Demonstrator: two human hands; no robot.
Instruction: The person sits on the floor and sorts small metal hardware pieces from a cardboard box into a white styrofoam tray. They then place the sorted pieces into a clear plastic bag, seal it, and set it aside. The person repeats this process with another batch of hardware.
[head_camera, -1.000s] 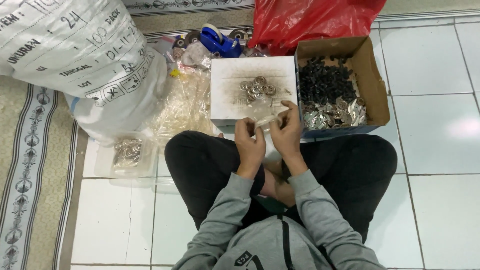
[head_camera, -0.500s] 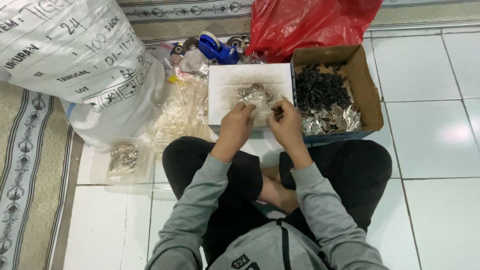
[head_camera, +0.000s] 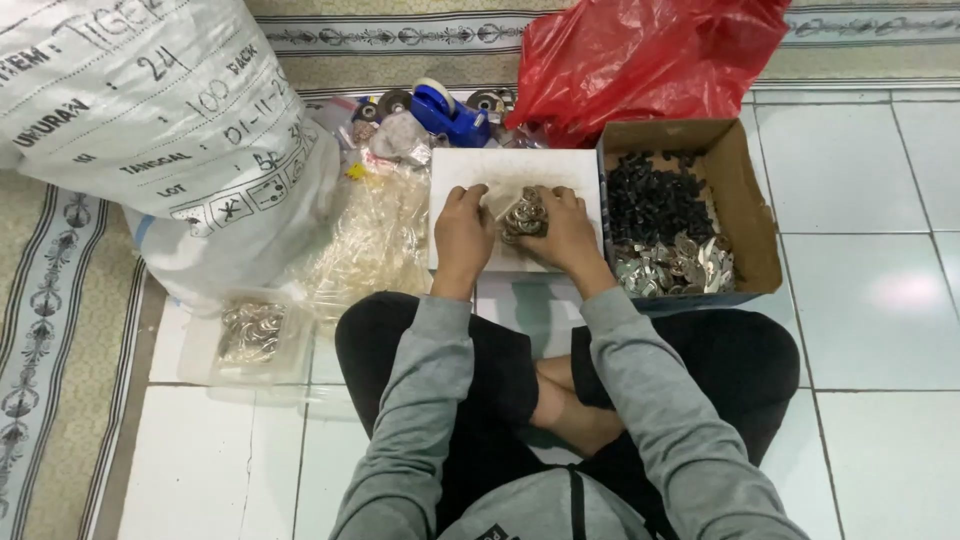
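Both hands rest on the white box lid, on either side of a small heap of metal pieces (head_camera: 524, 215). The right hand (head_camera: 568, 230) lies against the heap's right edge, its fingers curled toward it and touching it. The left hand (head_camera: 462, 228) is just to the heap's left, fingers bent down onto the lid; whether it grips anything I cannot tell. So the heap sits between the 2 hands, slightly ahead of the knuckles, with the right hand the nearer one. The heap is roundish, with no clear long axis.

The white lid (head_camera: 470, 168) lies flat on the floor just in front of the person's crossed legs. Touching its right side is a cardboard box (head_camera: 752, 215) holding dark pieces at the back and shiny metal pieces at the front. Left of the lid is a pile of clear plastic bags (head_camera: 372, 240), and further left a clear tray (head_camera: 205, 345) with more metal pieces. Beyond the lid are a blue tape dispenser (head_camera: 447, 112), a red bag (head_camera: 640, 55) and a large white sack (head_camera: 150, 130).
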